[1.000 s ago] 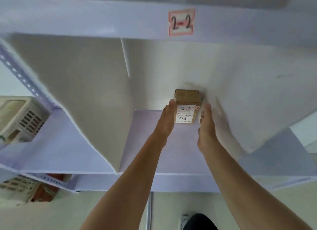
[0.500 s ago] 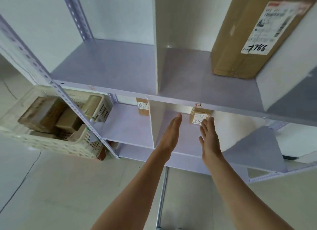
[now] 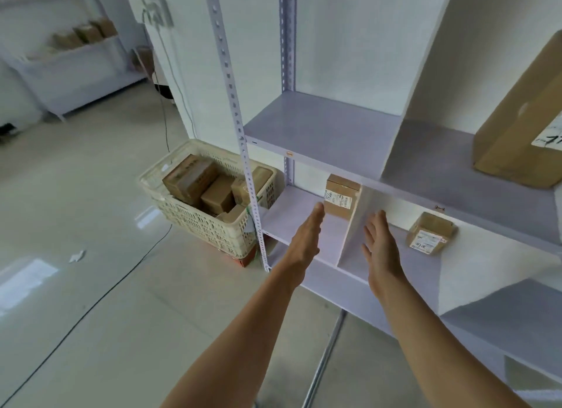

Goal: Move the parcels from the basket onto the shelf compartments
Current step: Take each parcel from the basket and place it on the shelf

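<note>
A cream plastic basket (image 3: 200, 222) stands on the floor left of the shelf, holding several brown cardboard parcels (image 3: 190, 178). A small labelled parcel (image 3: 430, 232) sits in the lower right compartment, marked 2-2. Another labelled parcel (image 3: 340, 196) stands upright in the lower left compartment. My left hand (image 3: 305, 238) and my right hand (image 3: 380, 244) hover in front of the lower shelf, fingers straight, holding nothing, on either side of the white divider (image 3: 355, 225).
A large cardboard box (image 3: 523, 124) fills the upper right compartment. A perforated metal upright (image 3: 240, 127) stands between basket and shelf. A black cable (image 3: 100, 298) runs across the glossy floor. Another shelf with boxes (image 3: 85, 33) is far left.
Both hands let go of the small parcel in compartment 2-2 and drew back out of the shelf. The view pulled back and turned left, so the basket now shows.
</note>
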`<action>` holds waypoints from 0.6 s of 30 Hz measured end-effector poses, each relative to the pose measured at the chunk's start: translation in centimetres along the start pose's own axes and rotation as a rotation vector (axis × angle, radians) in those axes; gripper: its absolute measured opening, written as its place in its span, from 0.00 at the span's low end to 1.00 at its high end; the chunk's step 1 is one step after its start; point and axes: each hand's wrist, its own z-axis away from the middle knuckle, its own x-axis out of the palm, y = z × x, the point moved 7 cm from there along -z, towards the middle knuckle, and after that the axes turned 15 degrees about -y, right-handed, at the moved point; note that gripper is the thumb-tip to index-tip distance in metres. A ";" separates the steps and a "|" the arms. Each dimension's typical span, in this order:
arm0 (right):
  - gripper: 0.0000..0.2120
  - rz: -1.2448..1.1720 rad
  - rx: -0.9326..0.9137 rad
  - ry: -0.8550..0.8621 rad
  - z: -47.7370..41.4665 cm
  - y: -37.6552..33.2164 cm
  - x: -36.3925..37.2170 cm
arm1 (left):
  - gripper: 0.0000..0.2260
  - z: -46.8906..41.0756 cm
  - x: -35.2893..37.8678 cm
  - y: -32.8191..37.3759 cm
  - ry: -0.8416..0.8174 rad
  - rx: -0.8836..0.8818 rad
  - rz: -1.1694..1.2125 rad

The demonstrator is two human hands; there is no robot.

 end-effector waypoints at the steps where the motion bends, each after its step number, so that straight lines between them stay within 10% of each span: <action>1: 0.30 0.016 -0.002 -0.019 -0.3 0.2 1.7 | 0.33 0.5 -1.6 -0.1 0.011 0.003 0.003; 18: 0.28 0.061 0.096 -0.151 -11.5 6.8 32.4 | 0.37 4.5 -35.0 -1.2 0.139 -0.134 -0.013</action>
